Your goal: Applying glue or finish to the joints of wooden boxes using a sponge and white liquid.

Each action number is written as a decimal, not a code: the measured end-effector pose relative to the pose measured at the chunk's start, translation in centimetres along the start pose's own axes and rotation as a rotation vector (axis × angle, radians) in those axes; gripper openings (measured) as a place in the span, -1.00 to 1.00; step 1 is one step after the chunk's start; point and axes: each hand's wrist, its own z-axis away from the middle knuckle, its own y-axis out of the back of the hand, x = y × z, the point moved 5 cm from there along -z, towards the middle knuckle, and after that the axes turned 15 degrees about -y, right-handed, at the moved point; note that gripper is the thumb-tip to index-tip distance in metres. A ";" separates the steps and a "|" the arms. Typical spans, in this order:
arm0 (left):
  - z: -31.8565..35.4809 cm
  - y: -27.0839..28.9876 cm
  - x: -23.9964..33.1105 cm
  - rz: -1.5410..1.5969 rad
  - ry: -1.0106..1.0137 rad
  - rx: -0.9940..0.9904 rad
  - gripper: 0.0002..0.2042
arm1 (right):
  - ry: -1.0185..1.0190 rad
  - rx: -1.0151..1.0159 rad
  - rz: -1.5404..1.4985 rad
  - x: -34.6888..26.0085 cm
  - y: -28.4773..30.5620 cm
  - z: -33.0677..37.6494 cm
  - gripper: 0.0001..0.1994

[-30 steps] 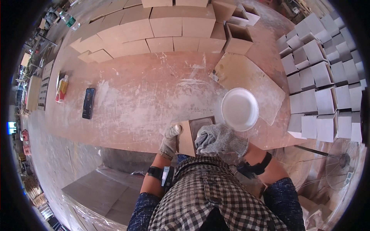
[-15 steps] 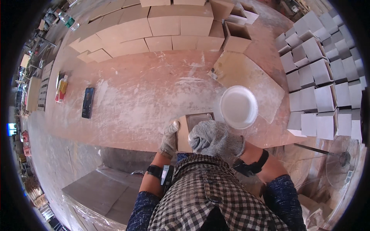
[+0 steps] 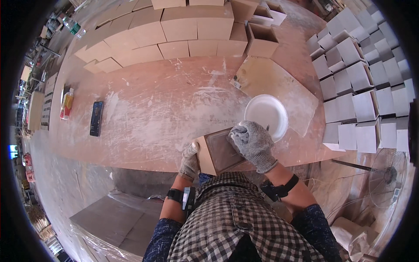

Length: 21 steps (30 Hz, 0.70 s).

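At the table's near edge I hold a tan box [image 3: 221, 153] tilted, with a darker brown panel facing up. My left hand [image 3: 190, 160], in a grey knit glove, is closed on the box's left side. My right hand [image 3: 253, 143], gloved too, is curled at the panel's upper right corner. Whatever its fingers grip is mostly hidden; only a small dark tip shows beside the hand. Just beyond this hand stands a round white tub [image 3: 271, 114] with pale contents, its near rim partly covered by the hand.
A stained flat board [image 3: 283, 83] lies under the tub. Tan boxes [image 3: 179, 28] are stacked at the far side; white and grey boxes [image 3: 349, 91] pile up at right. A phone [image 3: 97, 118] and a small bottle [image 3: 67, 104] lie at left. A fan [image 3: 386, 172] stands lower right.
My right hand has moved up and right across the box, baring more of the brown panel. The box has turned slightly, while my left hand keeps its hold.
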 end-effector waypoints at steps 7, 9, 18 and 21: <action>0.1 0.9 0.6 -0.044 0.034 -0.090 -0.27 | -0.080 -0.030 -0.228 0.1 -1.1 2.3 -0.73; 0.5 0.2 1.1 -0.026 0.024 -0.124 -0.27 | -0.103 -0.196 -0.497 -0.6 -2.2 3.9 -0.75; 0.6 -1.4 0.8 0.016 0.044 0.067 -0.38 | 0.361 -0.266 -0.091 -3.7 -0.5 2.4 -0.73; 0.4 -2.3 1.2 -0.027 0.055 0.152 -0.36 | 0.142 0.138 -0.007 -2.1 -0.2 0.8 -0.70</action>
